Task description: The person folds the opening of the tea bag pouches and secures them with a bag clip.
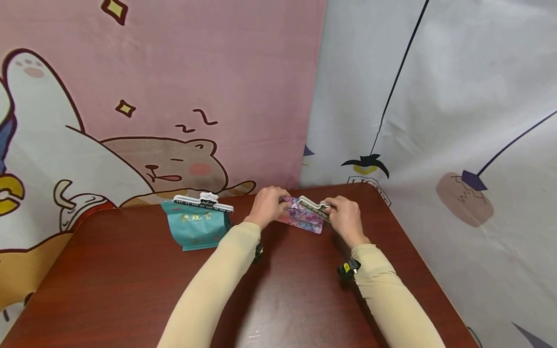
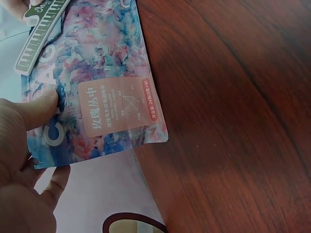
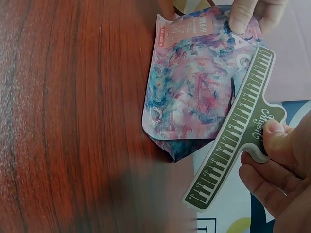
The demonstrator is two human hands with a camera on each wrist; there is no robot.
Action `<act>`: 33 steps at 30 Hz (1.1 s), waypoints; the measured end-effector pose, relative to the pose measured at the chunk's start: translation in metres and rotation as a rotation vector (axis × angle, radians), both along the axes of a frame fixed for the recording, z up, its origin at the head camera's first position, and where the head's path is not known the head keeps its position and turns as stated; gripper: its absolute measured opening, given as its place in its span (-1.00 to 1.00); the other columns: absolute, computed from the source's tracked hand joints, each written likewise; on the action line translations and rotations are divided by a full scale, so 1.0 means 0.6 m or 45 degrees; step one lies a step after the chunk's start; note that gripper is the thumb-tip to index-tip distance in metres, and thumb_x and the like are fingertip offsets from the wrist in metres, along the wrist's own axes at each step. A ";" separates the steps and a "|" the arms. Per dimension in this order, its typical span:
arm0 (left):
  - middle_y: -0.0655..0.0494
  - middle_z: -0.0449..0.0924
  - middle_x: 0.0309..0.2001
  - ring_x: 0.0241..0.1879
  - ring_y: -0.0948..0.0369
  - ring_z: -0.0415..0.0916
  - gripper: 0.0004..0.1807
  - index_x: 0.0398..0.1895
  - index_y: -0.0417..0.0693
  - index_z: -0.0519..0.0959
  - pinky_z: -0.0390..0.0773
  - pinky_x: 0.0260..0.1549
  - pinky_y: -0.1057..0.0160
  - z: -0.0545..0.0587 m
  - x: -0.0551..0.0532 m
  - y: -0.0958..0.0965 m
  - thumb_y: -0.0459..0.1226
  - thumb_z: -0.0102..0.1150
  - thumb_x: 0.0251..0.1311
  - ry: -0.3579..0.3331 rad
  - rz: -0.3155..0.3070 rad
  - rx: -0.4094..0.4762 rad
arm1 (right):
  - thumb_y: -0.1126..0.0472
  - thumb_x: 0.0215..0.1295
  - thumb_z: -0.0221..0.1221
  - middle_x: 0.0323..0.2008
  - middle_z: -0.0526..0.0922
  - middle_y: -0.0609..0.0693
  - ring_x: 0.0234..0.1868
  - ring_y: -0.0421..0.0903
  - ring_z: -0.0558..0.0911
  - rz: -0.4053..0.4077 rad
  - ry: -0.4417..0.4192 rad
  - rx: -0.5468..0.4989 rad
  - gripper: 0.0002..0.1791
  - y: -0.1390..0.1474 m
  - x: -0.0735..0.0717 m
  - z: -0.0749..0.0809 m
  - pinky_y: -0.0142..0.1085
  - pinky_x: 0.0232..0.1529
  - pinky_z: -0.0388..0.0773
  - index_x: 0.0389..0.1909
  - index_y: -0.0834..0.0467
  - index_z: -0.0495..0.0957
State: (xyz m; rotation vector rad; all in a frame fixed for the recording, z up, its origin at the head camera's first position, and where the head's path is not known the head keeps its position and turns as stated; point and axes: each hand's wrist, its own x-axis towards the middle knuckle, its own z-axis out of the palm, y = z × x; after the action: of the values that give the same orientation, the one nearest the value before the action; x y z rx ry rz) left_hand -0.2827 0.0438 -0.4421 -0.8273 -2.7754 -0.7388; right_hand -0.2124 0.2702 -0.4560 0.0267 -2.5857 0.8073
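A colourful pink-and-blue printed pouch [image 1: 300, 220] stands near the table's back edge. My left hand [image 1: 266, 207] pinches its top corner, with the thumb on the front in the left wrist view. My right hand [image 1: 346, 220] pinches the handle of a long bag clip [image 3: 233, 128] with a piano-key print and the word "Music". The clip slants across the pouch's top edge, its far end reaching past the pouch's side in the right wrist view. Whether its jaws bite on the pouch cannot be told. The pouch's back is hidden.
To the left, a teal bag [image 1: 196, 229] stands upright with a white-and-black clip [image 1: 203, 203] across its top. The reddish-brown table [image 1: 300, 290] meets a cartoon-printed cloth [image 1: 243, 96] at the back and a white cloth [image 1: 470, 145] on the right.
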 end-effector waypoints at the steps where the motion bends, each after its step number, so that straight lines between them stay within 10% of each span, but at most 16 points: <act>1: 0.07 0.79 -0.07 -0.05 0.05 0.69 -0.78 -0.09 -0.01 0.81 0.61 0.06 0.06 0.000 0.000 0.000 -0.17 0.46 0.25 -0.013 0.010 0.005 | 0.46 0.23 0.32 -0.34 0.73 0.10 -0.30 0.14 0.69 0.000 -0.002 -0.004 -0.81 -0.001 -0.001 0.000 0.06 -0.19 0.61 -0.17 0.25 0.80; 33: 0.13 0.80 -0.16 -0.30 0.17 0.57 -0.80 -0.15 0.04 0.82 0.60 -0.19 0.13 -0.008 -0.008 -0.003 -0.13 0.49 0.21 -0.086 0.057 0.084 | 0.42 0.25 0.33 -0.33 0.74 0.09 -0.32 0.14 0.70 -0.004 0.068 -0.056 -0.83 -0.027 -0.015 0.000 0.07 -0.20 0.59 -0.18 0.21 0.81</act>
State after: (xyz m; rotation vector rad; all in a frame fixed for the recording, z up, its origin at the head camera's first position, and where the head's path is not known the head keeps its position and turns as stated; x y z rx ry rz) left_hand -0.2878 0.0419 -0.4471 -0.7384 -2.8016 -0.8607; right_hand -0.2213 0.2543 -0.4562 0.0307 -2.5168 0.8511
